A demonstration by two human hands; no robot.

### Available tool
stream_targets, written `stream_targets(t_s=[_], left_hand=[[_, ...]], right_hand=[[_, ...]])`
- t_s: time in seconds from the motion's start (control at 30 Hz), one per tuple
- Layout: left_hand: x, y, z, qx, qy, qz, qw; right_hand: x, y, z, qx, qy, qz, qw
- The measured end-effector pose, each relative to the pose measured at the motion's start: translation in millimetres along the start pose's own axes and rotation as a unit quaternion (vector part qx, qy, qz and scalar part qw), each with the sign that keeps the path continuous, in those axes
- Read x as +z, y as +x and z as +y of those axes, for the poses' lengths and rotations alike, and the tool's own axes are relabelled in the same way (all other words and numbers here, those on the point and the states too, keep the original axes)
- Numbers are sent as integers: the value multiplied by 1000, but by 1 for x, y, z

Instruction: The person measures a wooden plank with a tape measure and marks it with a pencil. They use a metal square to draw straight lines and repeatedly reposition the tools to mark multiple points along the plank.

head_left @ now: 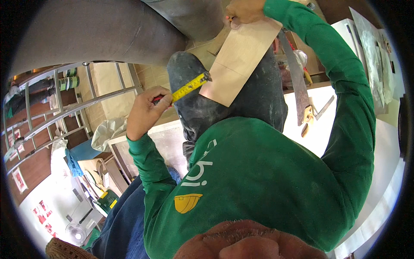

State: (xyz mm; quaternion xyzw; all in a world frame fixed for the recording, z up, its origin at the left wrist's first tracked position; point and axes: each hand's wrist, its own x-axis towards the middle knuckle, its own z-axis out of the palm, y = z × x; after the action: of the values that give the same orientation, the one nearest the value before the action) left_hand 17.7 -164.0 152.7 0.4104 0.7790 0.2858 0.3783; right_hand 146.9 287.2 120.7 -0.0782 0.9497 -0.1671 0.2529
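Note:
My left hand [148,105] is closed around a tape measure [160,99]. Its yellow blade [188,88] is pulled out, and the hooked end lies at the left edge of a thin wooden board [241,60]. A faint line crosses the board, which rests at a slant over my legs. At the board's far end is my right hand [246,11], fingers curled and gripping its edge. Something small and orange-red shows by those fingers, too small to name. Right of my legs lies a handsaw [294,77] with a wooden handle, beside a metal square [324,108].
An aluminium ladder [64,110] stands on the left. A large brown surface [99,32] fills the far left. A white bag [108,133] lies near the ladder. At lower left another person's blue-clad leg [125,220] is close to me. White panels [366,56] lean at the right.

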Motion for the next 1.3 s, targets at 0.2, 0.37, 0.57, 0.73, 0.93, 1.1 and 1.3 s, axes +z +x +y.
stream_targets(t_s=[0.2,0.37,0.57,0.73,0.93,1.1,1.3], left_hand=[[7,-17,-7,24,-47,-34,998],[20,-34,18,-6,-161,-73,984],[80,9,57,284,-146,-190,929],[108,-11,88,237,-136,-225,935],[123,-24,66,191,-66,-140,969],[132,-19,32,71,-64,-60,994],[149,0,0,38,-43,27,998]], right_hand=[[-42,-48,-60,-48,-177,106,977],[-114,-100,-162,-114,-317,136,932],[-110,-136,-221,-103,-353,173,914],[-53,-59,-216,-225,-360,189,885],[30,100,-207,-363,-357,124,852],[49,145,-211,-356,-233,5,905],[147,132,-153,-338,397,257,814]])
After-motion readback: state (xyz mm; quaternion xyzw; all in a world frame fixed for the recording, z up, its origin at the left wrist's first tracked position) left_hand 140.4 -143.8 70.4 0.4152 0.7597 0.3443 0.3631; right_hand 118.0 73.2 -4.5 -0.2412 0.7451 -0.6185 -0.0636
